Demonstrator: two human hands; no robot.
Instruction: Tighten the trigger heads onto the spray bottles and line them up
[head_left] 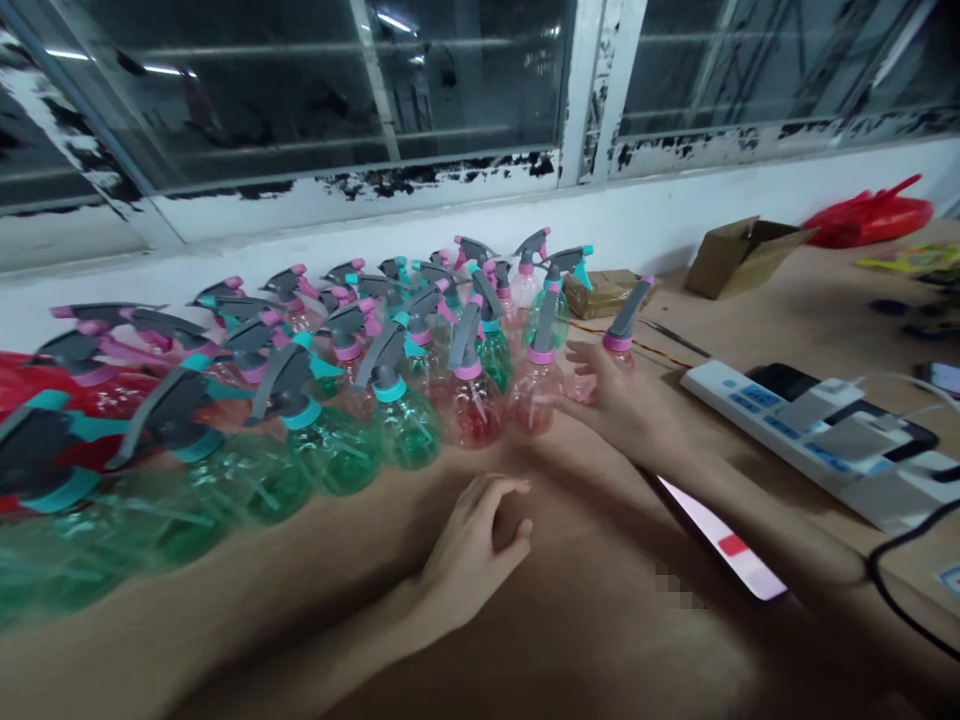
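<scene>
Several clear spray bottles (pixel 405 400), tinted pink or green with grey trigger heads, stand packed together along the wall on the brown table (pixel 570 620). My right hand (pixel 611 395) reaches to the rightmost pink bottle (pixel 619 340) and wraps its fingers round the body. My left hand (pixel 472 545) rests on the tabletop in front of the bottles, fingers loosely curled and apart, holding nothing.
A white power strip (pixel 817 440) with plugs and a black cable lies at the right. A phone (pixel 724 540) with a lit screen lies under my right forearm. A small open cardboard box (pixel 739 255), a red plastic bag (pixel 870 215) and a brown packet (pixel 604 292) sit by the wall.
</scene>
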